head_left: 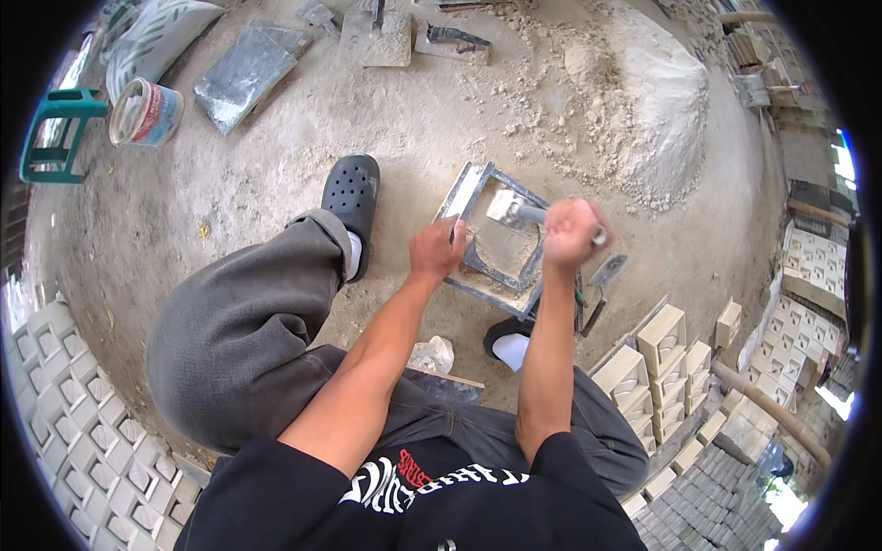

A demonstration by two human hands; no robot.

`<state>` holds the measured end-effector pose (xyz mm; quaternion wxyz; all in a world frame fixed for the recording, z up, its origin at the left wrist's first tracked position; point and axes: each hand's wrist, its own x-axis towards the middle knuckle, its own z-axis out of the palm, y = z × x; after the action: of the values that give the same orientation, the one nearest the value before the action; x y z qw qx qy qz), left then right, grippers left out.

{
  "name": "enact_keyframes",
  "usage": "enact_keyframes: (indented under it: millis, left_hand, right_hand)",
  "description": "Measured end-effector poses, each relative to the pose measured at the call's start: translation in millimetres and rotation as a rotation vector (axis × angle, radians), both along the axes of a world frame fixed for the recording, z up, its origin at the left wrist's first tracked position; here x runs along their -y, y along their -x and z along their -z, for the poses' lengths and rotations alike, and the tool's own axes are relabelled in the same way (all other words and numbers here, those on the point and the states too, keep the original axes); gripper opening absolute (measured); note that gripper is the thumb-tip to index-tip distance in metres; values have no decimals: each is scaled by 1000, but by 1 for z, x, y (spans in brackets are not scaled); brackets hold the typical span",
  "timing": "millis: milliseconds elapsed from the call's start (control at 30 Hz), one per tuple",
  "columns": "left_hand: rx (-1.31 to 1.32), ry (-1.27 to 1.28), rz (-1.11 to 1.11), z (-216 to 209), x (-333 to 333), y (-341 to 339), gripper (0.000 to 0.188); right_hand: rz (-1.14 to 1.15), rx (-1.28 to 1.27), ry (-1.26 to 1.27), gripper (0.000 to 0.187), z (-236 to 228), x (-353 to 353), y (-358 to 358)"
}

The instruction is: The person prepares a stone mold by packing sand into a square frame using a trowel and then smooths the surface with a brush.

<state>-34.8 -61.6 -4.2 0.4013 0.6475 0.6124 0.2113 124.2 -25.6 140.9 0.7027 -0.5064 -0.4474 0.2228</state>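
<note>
A square metal mould frame (pixel 514 300) lies on the ground between my feet, with pale sandy material inside it. My left hand (pixel 438 248) grips the frame's left side, fingers closed over the edge. Above the frame's right side, my right hand (pixel 574 231) is wrapped round the handle of a hammer. The hammer's head (pixel 504 208), whitish and apparently caked with powder, points left over the mould opening. Slight motion blur softens the right hand and tool. A trowel (pixel 608 270) rests just right of the frame.
A pale heap of sandy powder (pixel 666 110) spreads at the far right. Pale moulded blocks stand stacked at right (pixel 661 335) and lower left (pixel 69 413). A bucket (pixel 147 115), green stool (pixel 62 133) and dark flat slab (pixel 248 73) are at far left.
</note>
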Motion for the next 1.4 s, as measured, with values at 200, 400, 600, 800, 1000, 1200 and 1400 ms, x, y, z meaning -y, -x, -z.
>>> enact_keyframes:
  millis: [200,400,600,800,1000,1200,1400]
  left_hand:
    - [-15,-41,-43,-1,-4,3,36]
    - [36,-38,-26,3,2,-2,36]
    - [6,-62,-42,2,1,1,37]
    - [-26,-22,-41,3,0,1,36]
    - [-15,-31,-39,7,1,0,34]
    - [11,-57,-52,6,1,1,34]
    - [34,-66,-61,4,1,0,33]
  right_hand:
    - [-8,-182,172,34,-4,-12,11]
    - [51,77,39,33,14,-11,3]
    - [15,-191,137,32,-2,-7,8]
    - [26,-184,125,33,-31,-4,10]
    - [79,-141,126,34,-27,-11,6]
    - [99,-154,167,34,-26,-14,11]
    - [42,-204,122,34,-12,-17,12]
